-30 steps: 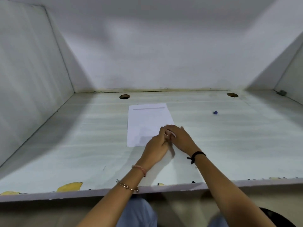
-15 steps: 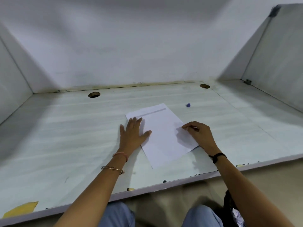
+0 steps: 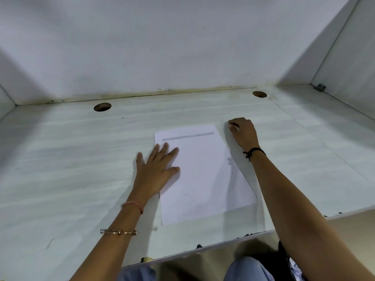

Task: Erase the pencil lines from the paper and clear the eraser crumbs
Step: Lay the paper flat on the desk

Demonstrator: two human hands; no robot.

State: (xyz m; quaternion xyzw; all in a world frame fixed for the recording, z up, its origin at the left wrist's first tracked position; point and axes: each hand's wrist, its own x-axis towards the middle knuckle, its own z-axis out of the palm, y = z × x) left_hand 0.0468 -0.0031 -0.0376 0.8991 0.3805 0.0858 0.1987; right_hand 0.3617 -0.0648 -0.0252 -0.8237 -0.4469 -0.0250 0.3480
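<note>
Desk (image 3: 71, 159): hole (image 3: 102, 107) lay far left. Left hand (image 3: 156, 171): flat, fingers spread, pressed the paper's left edge. Paper (image 3: 203, 179): lay centre, with a grey pencil line (image 3: 188, 136) across its far end. Right hand (image 3: 243, 132): rested just beside the paper's far right corner, fingers curled; whether it pinched anything could not be told.

The paper (image 3: 203, 179) lies mid-frame on the surface (image 3: 71, 159), a pencil line (image 3: 188, 136) across its far end. The left hand (image 3: 156, 169) lies on its left edge; the right hand (image 3: 243, 132) sits on the surface just right of its far corner. Behind them, one hole (image 3: 102, 107) lies at upper left, another hole (image 3: 259, 94) at upper right.
</note>
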